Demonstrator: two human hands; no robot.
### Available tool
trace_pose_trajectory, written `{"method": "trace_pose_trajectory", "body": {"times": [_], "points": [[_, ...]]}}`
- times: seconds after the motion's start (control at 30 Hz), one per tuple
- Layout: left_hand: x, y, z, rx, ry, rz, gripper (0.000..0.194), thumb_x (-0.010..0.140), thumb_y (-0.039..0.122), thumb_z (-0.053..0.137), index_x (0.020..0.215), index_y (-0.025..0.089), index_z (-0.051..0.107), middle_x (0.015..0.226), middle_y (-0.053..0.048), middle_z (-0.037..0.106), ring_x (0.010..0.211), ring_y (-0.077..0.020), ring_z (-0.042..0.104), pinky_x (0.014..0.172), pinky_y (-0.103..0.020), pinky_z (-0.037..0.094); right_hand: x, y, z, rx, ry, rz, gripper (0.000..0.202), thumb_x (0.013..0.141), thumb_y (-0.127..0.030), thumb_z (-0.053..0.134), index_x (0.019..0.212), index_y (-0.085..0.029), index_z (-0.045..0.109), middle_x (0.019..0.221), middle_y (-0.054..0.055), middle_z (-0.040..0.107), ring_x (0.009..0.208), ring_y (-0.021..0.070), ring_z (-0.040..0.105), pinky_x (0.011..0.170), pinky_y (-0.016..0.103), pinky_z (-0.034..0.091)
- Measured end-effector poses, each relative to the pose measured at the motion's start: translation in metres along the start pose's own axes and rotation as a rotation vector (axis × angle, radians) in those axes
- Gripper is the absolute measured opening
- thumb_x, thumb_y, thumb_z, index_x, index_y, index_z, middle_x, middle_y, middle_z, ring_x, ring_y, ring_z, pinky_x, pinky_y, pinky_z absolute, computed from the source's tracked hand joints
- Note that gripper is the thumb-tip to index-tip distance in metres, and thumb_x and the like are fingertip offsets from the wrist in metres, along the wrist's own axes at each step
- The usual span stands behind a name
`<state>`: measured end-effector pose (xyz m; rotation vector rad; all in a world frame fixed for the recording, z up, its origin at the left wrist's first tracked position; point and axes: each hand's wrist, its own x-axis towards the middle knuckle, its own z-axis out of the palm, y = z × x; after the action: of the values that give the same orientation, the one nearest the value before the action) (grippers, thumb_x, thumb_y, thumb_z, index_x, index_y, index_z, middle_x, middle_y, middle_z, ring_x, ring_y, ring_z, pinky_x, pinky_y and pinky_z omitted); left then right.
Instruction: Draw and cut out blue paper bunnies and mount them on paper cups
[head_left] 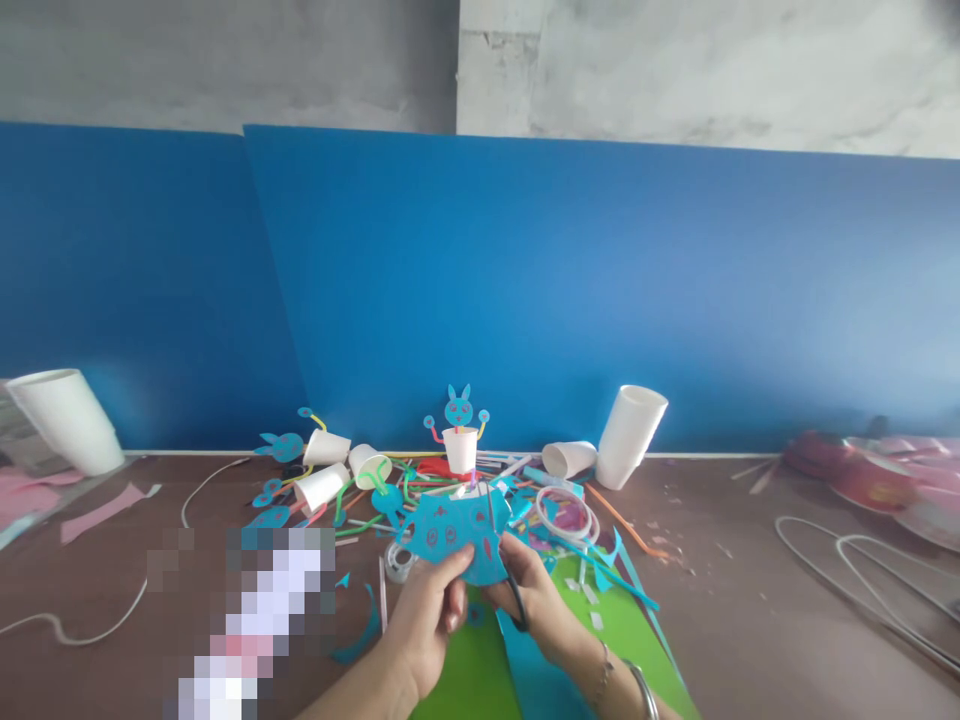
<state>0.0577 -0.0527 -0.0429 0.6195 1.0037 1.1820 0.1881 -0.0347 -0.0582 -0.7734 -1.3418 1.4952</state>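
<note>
Blue paper (454, 545) sits low at the centre of my head view, held above the desk (750, 630), with an uneven outline and red marks drawn on it. My left hand (427, 610) pinches it, thumb on top and fingers curled underneath. My right hand (538, 592) is closed around the scissors (516, 600), dark handle at the fingers and a blade across the paper; how far the blades are parted, I can't tell.

Below the hands, a green sheet (615, 630) lies on the desk with a blue sheet (532, 665) over part of it, both running out of frame toward the near edge.

I'd judge the cutting part done: blue scraps (364, 635) lie left of my hands, yet several red-marked shapes remain joined on the one piece I hold. Near the desk's far edge, a white cup (460, 452) stands with a rabbit head (458, 411) and two bent straw arms, which looks complete to me. Left of it, a tipped cup (321, 487) lies among others with straws and blue cutouts, seemingly further figures. Loose straws (622, 520) spread around the middle, and a tape roll (400, 562) lies just beyond my left hand.
</note>
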Motion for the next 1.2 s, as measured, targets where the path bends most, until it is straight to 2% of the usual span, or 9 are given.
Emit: {"method": "trace_pose_trajectory", "body": {"times": [0.17,0.43,0.67,0.93,1.2], "points": [[-0.0004,0.0003,0.0005,0.008,0.008,0.005,0.05,0.055,0.047,0.077,0.042,0.019,0.038,0.029,0.009,0.032,0.032,-0.0026,0.024,0.038,-0.018,0.016,0.0,-0.0004,0.0016,0.008,0.035,0.004,0.018,0.061,-0.02,0.072,0.073,-0.018,0.059,0.061,-0.006,0.053,0.051,0.0074,0.036,0.048,0.019,0.03],[-0.003,-0.0025,0.0029,-0.077,0.024,-0.06,0.052,0.05,0.048,0.081,0.044,0.019,0.037,0.03,0.01,0.034,0.031,-0.0016,0.023,0.037,-0.018,0.017,-0.0016,0.0009,0.005,0.023,0.069,0.002,0.017,0.062,-0.021,0.072,0.071,-0.018,0.058,0.058,-0.007,0.047,0.048,0.0058,0.03,0.045,0.019,0.025],[-0.0065,-0.0015,0.006,-0.145,0.038,-0.102,0.056,0.043,0.046,0.084,0.045,0.019,0.035,0.031,0.011,0.034,0.03,-0.0009,0.024,0.036,-0.017,0.014,-0.0029,-0.0003,0.0059,0.03,0.078,-0.011,0.014,0.06,-0.017,0.069,0.071,-0.017,0.059,0.059,-0.006,0.048,0.05,0.0068,0.032,0.048,0.019,0.029],[-0.0057,-0.0004,0.0053,-0.078,0.019,-0.071,0.055,0.047,0.05,0.081,0.042,0.019,0.036,0.03,0.01,0.033,0.031,-0.0015,0.025,0.037,-0.018,0.016,-0.0011,0.0012,0.0057,0.031,0.079,-0.036,0.015,0.061,-0.014,0.069,0.067,-0.017,0.055,0.059,-0.006,0.048,0.051,0.0061,0.033,0.047,0.018,0.029],[-0.0024,-0.0028,0.0007,-0.022,0.01,-0.005,0.053,0.055,0.05,0.078,0.043,0.019,0.037,0.031,0.009,0.033,0.033,-0.0026,0.024,0.039,-0.019,0.019,-0.0008,0.0071,0.0029,0.023,0.075,-0.001,0.016,0.062,-0.015,0.066,0.069,-0.018,0.051,0.051,-0.009,0.042,0.045,0.0048,0.028,0.043,0.017,0.023]]}}
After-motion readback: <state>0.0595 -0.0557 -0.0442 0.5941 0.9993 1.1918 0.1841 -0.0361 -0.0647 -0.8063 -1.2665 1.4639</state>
